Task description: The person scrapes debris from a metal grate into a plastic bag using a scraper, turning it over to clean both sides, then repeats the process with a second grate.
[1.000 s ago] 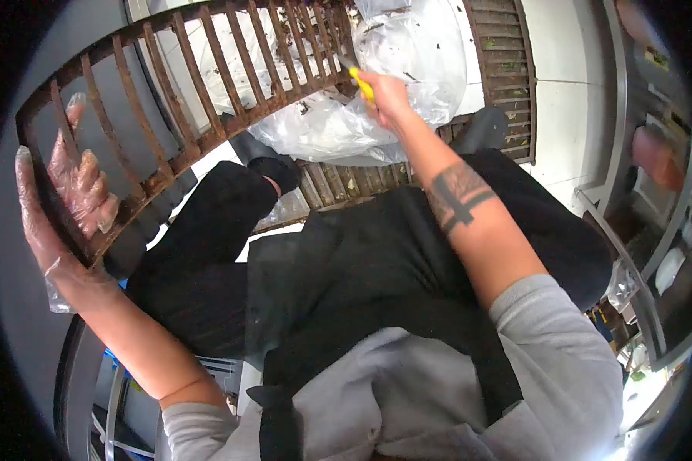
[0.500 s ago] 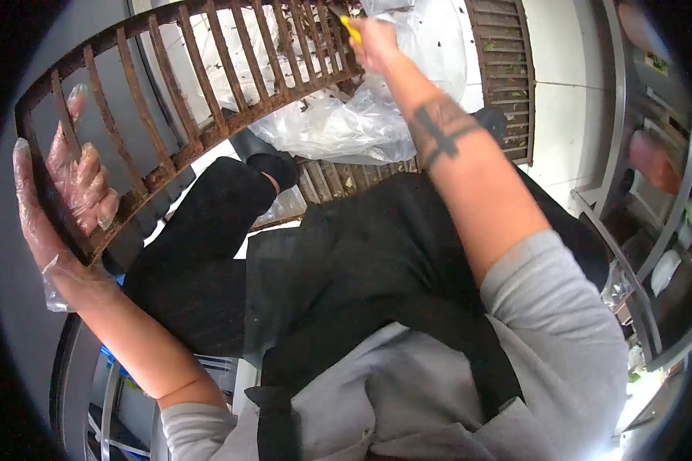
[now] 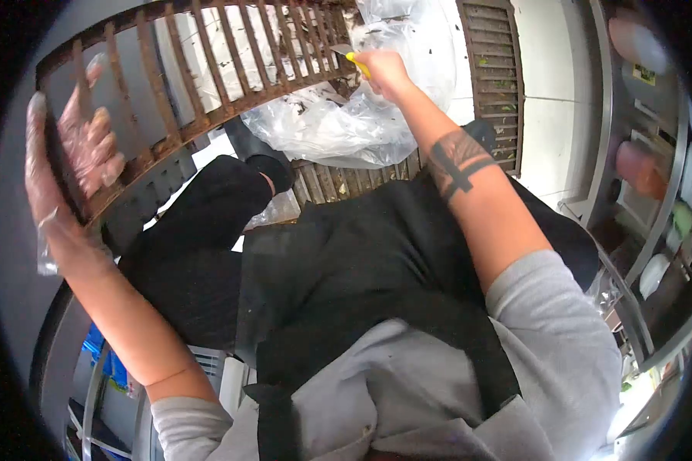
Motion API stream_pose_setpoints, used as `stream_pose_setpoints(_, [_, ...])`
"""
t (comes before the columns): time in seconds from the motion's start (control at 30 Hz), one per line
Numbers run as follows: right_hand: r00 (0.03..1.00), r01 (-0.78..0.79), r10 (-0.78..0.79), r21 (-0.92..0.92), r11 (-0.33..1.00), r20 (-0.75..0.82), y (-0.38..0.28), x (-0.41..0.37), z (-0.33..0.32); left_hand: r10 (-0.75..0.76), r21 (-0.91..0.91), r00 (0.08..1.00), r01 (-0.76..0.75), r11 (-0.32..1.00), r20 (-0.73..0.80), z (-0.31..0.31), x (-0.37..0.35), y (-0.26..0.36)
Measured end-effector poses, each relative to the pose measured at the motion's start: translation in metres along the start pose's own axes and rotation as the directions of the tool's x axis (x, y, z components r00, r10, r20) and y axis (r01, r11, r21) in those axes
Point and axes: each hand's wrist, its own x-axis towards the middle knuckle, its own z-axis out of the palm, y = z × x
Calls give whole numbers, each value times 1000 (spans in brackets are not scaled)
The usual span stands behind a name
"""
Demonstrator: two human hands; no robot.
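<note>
My left hand [image 3: 92, 154], in a clear plastic glove, is closed around the near end of a long, rusty, slatted metal grate [image 3: 200, 123]. The grate is raised at a slant and runs away from me toward the upper middle of the view. At its far part, my right hand [image 3: 384, 73] grips a knife [image 3: 359, 66] by its yellow handle. The short blade points left against the slats. Beneath that end lies a crumpled clear plastic bag [image 3: 346, 134], with dark flakes scattered over it.
Another rusty grate [image 3: 519, 100] lies on the white tiled floor [image 3: 553, 69] to the right. More slats [image 3: 323, 182] show between my legs, below the bag. Metal shelving [image 3: 646, 269] stands along the right side, and a dark grey panel [image 3: 11, 177] borders the left.
My right hand and the knife have come nearer to me along the far part of the grate. My left hand and its end of the grate have shifted slightly up and right in view.
</note>
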Motion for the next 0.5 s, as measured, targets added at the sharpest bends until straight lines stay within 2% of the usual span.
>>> stream_pose_setpoints(0.03, [971,209,-233,-270,940,-59,17,0,-2,25,35,998,-24,999,-53,8,-2,-2])
stream_pose_setpoints(0.07, [886,368,-461,-525,768,-53,27,-5,-2,32,30,998,-30,999,-58,6,-4,-2])
stream_pose_setpoints(0.1, [857,356,-514,-676,645,-39,24,-30,2,38,31,998,-39,999,42,3,-4,-2])
stream_pose_setpoints(0.13, [856,356,-516,-679,641,-38,30,-38,5,40,32,989,-45,998,144,2,-6,-3])
stream_pose_setpoints(0.2, [783,378,-617,-729,571,-77,40,-55,11,36,-19,987,-34,999,159,9,-13,-7])
stream_pose_setpoints(0.27, [797,339,-598,-760,555,-82,39,-69,16,27,7,979,-29,1000,204,14,-21,-7])
stream_pose_setpoints(0.33, [833,301,-553,-852,428,17,44,-72,21,22,11,968,-25,1000,250,20,-34,-4])
stream_pose_setpoints(0.37, [835,304,-550,-852,426,23,50,-76,26,10,20,954,-17,1000,298,24,-40,-4])
stream_pose_setpoints(0.5, [838,241,-545,-879,412,-25,73,-90,39,24,-16,945,-20,1000,325,39,-55,-11])
